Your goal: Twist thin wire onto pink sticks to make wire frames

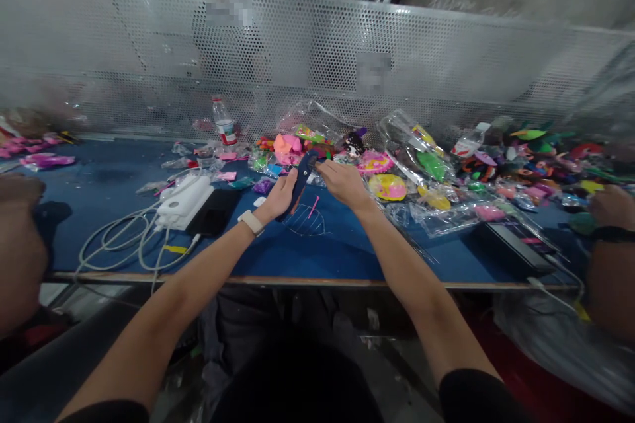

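Note:
My left hand (282,195), with a pale band at its wrist, is closed around a long dark blue tool (303,173) with a silver rivet and a reddish-brown edge. The tool's kind is not clear. My right hand (342,181) is closed at the tool's upper end, its fingertips pinched together. Whatever lies between those fingertips is too small to make out. Just below both hands, a bent thin wire frame (325,232) and a small pink stick (314,207) lie on the blue table (297,261).
Behind my hands lie a pink foam piece (286,147), a yellow-and-pink oval (387,187) and clear bags. A white power bank (184,199), cables and a phone (214,211) are left; a black box (510,248) is right. Bottles stand before a perforated metal screen (307,46). Other people's arms flank me.

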A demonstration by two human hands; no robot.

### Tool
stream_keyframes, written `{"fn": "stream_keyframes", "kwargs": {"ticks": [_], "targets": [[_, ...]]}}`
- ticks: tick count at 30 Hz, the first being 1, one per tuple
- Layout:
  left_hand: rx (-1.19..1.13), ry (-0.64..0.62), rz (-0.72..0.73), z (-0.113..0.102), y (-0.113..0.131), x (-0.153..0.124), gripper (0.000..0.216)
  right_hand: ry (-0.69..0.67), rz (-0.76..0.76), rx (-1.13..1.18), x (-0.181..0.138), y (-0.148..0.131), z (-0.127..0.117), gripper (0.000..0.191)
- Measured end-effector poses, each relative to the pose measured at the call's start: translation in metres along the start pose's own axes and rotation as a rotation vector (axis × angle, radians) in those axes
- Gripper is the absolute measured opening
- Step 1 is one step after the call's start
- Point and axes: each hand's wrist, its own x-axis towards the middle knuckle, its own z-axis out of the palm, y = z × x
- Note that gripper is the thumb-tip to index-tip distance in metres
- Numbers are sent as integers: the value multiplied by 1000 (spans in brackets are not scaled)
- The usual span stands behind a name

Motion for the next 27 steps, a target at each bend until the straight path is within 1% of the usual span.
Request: {"fn": "stream_keyframes", "kwargs": {"ticks": [6, 11, 15, 17, 21, 23, 25, 27], "targets": [[17, 12, 3, 0, -2, 2, 81, 60, -6, -9, 0, 1, 5, 34], [17, 6, 18, -1, -3, 2, 78, 74, -3, -10, 1, -2, 4, 37], [-37, 9, -38, -3, -3, 2, 77, 66, 49, -2, 2, -6, 3, 36], [-123, -46, -98, -5, -4, 3, 75, 81, 83, 15, 2, -6, 3, 35], [-321, -285, -232, -10, -2, 6, 79, 135, 93, 60, 2, -1, 2, 35], [-372, -368, -275, -13, 1, 8, 81, 154, 85, 81, 1, 0, 1, 36], [-404, -395, -292, -17, 5, 9, 81, 172, 81, 92, 1, 0, -1, 37], [-418, -382, -295, -22, 7, 9, 78, 186, 83, 91, 1, -2, -3, 39]]}}
